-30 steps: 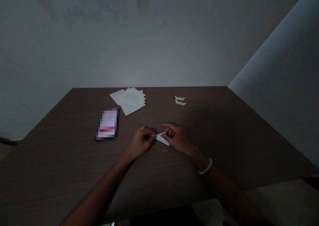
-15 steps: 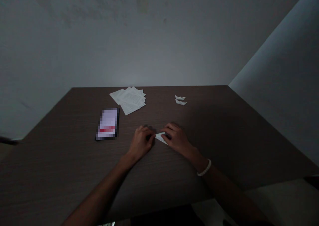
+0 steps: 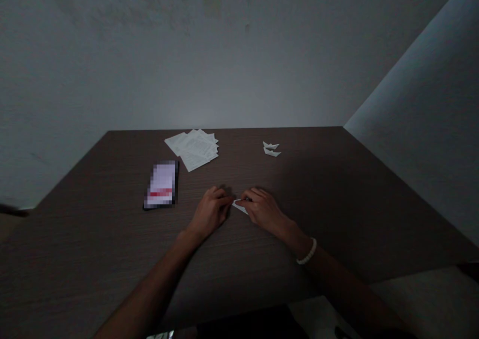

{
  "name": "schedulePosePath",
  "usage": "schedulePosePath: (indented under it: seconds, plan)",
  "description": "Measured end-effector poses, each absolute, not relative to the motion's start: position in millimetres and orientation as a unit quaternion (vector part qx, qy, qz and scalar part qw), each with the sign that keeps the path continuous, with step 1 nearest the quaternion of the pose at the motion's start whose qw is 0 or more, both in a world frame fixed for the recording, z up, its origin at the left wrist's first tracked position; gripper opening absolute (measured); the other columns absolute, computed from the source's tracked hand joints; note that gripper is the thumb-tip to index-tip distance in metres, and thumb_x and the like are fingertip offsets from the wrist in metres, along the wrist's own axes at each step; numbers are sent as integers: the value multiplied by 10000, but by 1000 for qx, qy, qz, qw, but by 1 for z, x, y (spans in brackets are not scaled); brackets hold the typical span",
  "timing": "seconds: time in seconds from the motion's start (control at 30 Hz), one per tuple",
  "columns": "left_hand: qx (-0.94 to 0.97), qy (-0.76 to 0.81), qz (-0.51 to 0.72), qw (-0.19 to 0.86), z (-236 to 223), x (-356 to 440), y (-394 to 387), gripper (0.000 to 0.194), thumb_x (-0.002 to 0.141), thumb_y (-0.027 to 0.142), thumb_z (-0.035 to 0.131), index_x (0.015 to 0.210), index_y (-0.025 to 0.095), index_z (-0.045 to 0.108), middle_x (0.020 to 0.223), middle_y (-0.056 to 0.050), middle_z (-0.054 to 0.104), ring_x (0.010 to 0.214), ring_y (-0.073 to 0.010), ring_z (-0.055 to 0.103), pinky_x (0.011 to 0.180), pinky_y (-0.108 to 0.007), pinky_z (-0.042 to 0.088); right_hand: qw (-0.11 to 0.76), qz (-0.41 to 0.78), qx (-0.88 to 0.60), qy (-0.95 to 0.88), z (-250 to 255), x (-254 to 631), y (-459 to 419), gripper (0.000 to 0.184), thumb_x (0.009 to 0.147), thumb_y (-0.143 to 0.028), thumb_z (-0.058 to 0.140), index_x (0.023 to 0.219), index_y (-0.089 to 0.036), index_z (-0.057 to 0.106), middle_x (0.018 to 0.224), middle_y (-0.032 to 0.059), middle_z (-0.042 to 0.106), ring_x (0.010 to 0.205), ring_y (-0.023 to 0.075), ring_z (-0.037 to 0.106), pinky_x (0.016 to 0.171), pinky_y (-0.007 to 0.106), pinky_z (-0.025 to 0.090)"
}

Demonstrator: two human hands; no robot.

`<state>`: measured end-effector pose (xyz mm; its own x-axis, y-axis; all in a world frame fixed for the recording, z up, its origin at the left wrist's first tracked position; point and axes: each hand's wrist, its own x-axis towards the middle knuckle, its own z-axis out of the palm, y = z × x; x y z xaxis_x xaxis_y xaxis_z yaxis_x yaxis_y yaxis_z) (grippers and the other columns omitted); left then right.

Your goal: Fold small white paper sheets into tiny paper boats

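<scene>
A small folded piece of white paper (image 3: 240, 207) lies on the table between my two hands. My left hand (image 3: 211, 210) pinches its left tip with thumb and forefinger. Over its right part is my right hand (image 3: 264, 208), fingers bent and closed on the paper, covering much of it. A pale beaded bracelet (image 3: 307, 252) circles my right wrist. Beyond my right hand, two small folded paper boats (image 3: 271, 149) sit close together.
Several printed sheets of paper (image 3: 196, 149) lie fanned out at the back left of the brown wooden table (image 3: 93, 219). Nearer, left of my hands, is a phone (image 3: 161, 184) with its screen blurred. A grey wall (image 3: 239, 80) rises behind the table.
My right hand has shifted slightly left and down along the folded paper, its thumb and forefinger now nearer the left tip. My left hand stays at the tip.
</scene>
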<state>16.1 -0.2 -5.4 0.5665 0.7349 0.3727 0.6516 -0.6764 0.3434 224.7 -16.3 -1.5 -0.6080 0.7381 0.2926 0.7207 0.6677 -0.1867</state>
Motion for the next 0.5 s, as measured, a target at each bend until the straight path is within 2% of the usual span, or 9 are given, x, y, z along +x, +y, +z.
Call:
schedulePosePath:
  seconds: [0.2, 0.5]
  plan:
    - [911, 365, 184, 48, 3, 14, 0, 228, 873, 88, 513, 925, 167, 720, 850, -83, 593, 833, -208, 484, 740, -333, 425, 153, 37, -424, -892, 2, 223, -18, 293, 913, -117, 548, 1142, -252, 671, 1028, 42, 621, 943, 183, 495, 801, 308, 362]
    - [915, 354, 185, 59, 10, 9, -4, 233, 889, 188, 504, 946, 165, 729, 879, -87, 587, 857, -221, 497, 757, -355, 432, 133, 49, -435, -889, 8, 221, -20, 361, 909, -96, 525, 1211, -264, 630, 1061, 50, 605, 978, 191, 480, 835, 318, 347]
